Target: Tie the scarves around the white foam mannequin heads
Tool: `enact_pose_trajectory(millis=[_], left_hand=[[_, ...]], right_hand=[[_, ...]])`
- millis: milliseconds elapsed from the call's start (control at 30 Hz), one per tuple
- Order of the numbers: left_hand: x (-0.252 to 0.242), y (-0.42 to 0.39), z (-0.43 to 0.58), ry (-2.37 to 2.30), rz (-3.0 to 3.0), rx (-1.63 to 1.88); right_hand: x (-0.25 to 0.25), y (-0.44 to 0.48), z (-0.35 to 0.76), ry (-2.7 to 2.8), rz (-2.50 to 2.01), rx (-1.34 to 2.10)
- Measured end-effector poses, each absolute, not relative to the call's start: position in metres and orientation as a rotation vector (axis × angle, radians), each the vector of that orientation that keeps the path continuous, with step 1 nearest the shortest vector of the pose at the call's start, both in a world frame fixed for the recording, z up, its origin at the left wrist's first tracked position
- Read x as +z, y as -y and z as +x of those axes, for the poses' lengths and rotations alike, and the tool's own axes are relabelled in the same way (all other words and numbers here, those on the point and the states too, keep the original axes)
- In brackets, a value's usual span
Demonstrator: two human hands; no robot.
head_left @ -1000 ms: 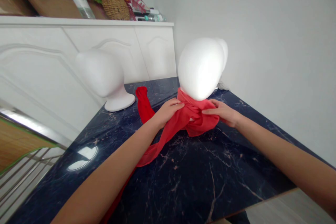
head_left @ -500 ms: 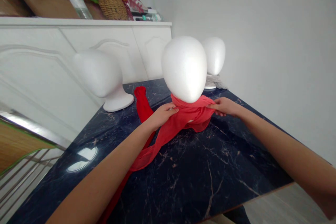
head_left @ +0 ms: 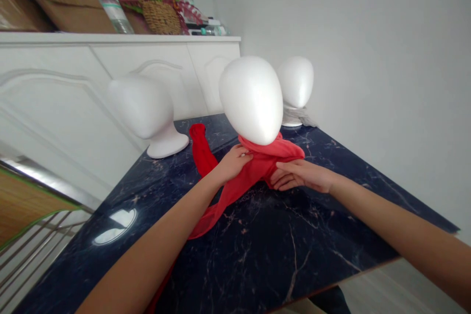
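Observation:
A sheer coral-red scarf (head_left: 253, 169) is wrapped around the neck of a white foam mannequin head (head_left: 252, 98), which leans slightly left. One long tail trails down left across the table. My left hand (head_left: 237, 161) pinches the scarf at the front left of the neck. Below the puffed right fold is my right hand (head_left: 294, 175), its fingers stretched out and touching the scarf's lower part; the fingertips are partly hidden in the cloth. A brighter red cloth (head_left: 202, 149) lies bunched to the left, partly behind my left forearm.
A second foam head (head_left: 147, 108) stands left; a third (head_left: 296, 81), with grey cloth (head_left: 303, 117) at its base, is behind right. The dark marbled table (head_left: 257, 245) borders a white cabinet (head_left: 147, 54) bearing a flower basket (head_left: 162, 15), bottles and cardboard boxes. A metal rack (head_left: 40, 240) is at left.
My right hand has let go of the scarf's right edge and moved left and down beneath the fold. My left hand keeps its pinch. The wrapped head has tilted slightly left.

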State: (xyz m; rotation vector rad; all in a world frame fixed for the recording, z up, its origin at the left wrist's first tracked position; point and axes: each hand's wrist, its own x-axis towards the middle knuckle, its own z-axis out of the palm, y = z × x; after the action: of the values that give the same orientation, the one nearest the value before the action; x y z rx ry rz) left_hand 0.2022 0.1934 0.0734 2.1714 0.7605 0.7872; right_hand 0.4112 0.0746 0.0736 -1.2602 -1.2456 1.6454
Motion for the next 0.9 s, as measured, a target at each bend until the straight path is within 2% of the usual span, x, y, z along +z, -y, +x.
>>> enact_pose_trajectory(millis=[333,567,667,833,900], left_hand=[[0.086,-0.186,0.204,-0.707,2.296,0.724],[0.105,-0.185,0.201,-0.782,2.256,0.543],[0.106,-0.186,0.202,-0.811,2.174,0.504],[0.099,-0.191,0.206,-0.886,2.090,0.627],[0.097,-0.192,0.210,-0.872,2.030,0.678]], right_hand=[[0.062,-0.093,0.395,0.775,-1.194,1.768],[0.066,-0.102,0.403,1.010,-1.357,1.675],[0.076,-0.101,0.421,1.166,-1.488,1.415],[0.088,-0.109,0.456,1.290,-1.467,0.401],[0.085,-0.118,0.457,1.384,-1.399,0.396]])
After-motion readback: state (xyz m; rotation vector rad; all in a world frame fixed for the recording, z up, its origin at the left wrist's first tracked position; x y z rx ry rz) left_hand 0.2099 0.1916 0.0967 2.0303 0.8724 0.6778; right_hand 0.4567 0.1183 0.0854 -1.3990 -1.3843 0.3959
